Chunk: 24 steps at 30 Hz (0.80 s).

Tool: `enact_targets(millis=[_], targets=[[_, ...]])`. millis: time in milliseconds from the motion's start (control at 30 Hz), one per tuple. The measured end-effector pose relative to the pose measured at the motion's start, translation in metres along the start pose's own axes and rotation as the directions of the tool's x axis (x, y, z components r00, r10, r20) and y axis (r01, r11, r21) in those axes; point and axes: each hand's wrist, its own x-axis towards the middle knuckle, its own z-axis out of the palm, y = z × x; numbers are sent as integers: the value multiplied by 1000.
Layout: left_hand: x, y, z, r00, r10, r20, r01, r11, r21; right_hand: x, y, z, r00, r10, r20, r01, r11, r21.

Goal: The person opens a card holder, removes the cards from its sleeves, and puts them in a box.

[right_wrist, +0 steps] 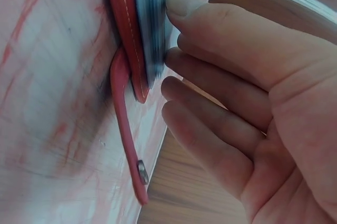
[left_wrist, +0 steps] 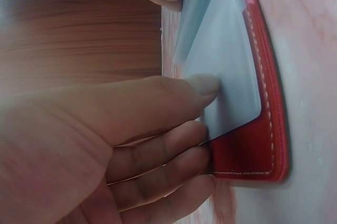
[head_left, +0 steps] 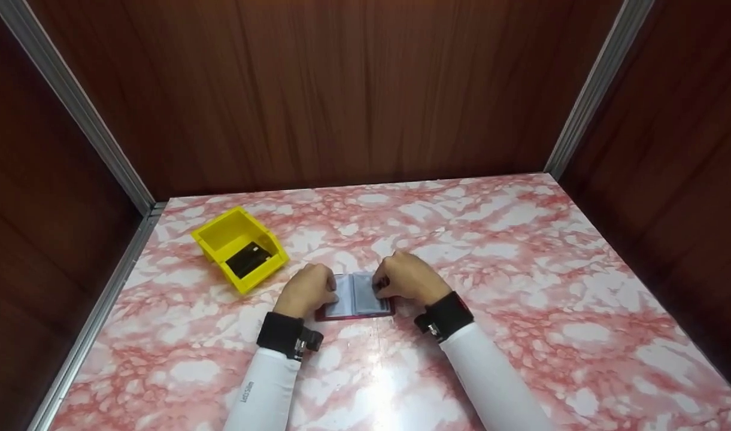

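A red card holder (left_wrist: 273, 124) with white stitching lies spread on the table, its clear plastic sleeves (head_left: 365, 293) facing up. At its left side, my left hand (head_left: 308, 290) pinches a sleeve (left_wrist: 229, 98), thumb on top and the other fingers curled behind its edge. My right hand (head_left: 410, 278) is at the right half, thumb tip against the stacked sleeves (right_wrist: 152, 24) and the other fingers loosely bent by their edge. A red strap (right_wrist: 122, 108) with a metal snap (right_wrist: 142, 172) sticks out from the holder in the right wrist view.
A yellow bin (head_left: 218, 230) stands left of the hands, with a black item (head_left: 248, 259) inside. The table (head_left: 521, 335) has a red and white marbled top. Brown wood-grain panels (head_left: 341, 90) with metal edge strips close off the back and both sides.
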Motion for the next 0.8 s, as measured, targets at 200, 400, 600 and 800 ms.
enact_targets(millis=[200,400,600,800], targets=[[0,-1,1,1000,11,-10,-11,1000,-11,2,-3,3,1000,-17,22,17,1000,8],[-1,-3,2,1000,6,-6,-7,1000,-17,2,-4,6,997,-73,11,74,997,-18],[-1,-4,1,999,26,-29,-26,1000,-16,3,-6,8,994,-108,18,108,994,-23],[-1,-5,1,999,38,-38,-40,999,-30,3,-5,6,991,-125,53,125,992,-7]])
